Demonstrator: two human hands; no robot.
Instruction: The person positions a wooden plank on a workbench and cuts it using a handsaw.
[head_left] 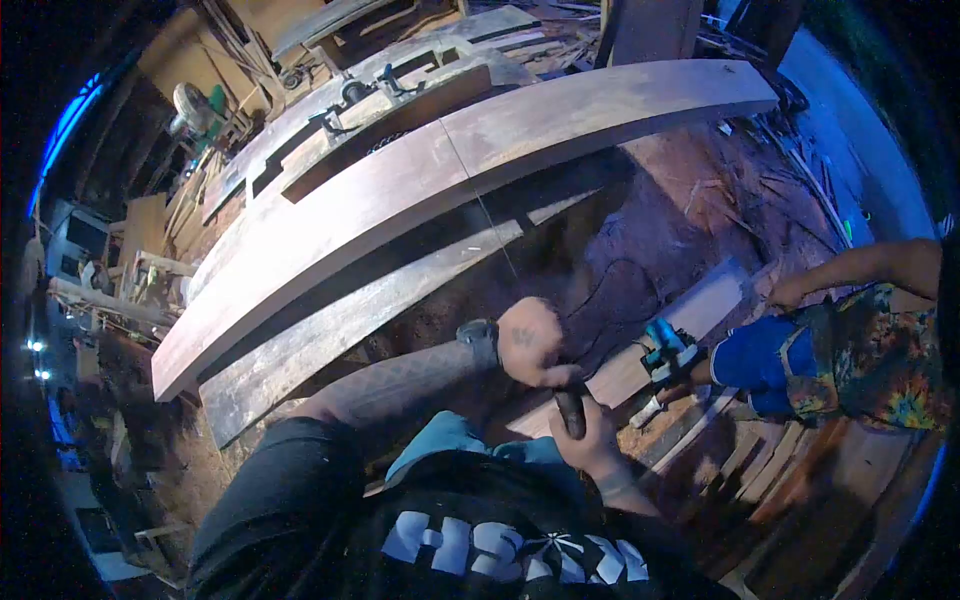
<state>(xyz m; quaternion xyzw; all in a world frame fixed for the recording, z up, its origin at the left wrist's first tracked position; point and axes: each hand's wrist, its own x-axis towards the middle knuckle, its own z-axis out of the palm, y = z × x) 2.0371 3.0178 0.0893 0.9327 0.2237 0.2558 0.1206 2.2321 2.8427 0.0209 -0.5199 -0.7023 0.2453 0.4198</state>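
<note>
My left hand (531, 340) is in front of my body, its fingers curled in beside a dark rounded object (570, 412). A watch (478, 342) is on that wrist. Just below it, my right hand (590, 436) is wrapped round the dark object. What the left fingers hold, if anything, is too small to make out. A thin dark line (480, 200) crosses the long pale wooden beam (380, 185) and runs down toward my left hand. Under the beam lies a rough board (350, 310).
At the right a person in blue shorts (765, 365) stands by a teal power tool (664, 350) on a plank (715, 295). Behind the beam is a machine table with clamps (350, 95). Wood scraps, a fan (192, 105) and stacked boards (800, 455) surround the area.
</note>
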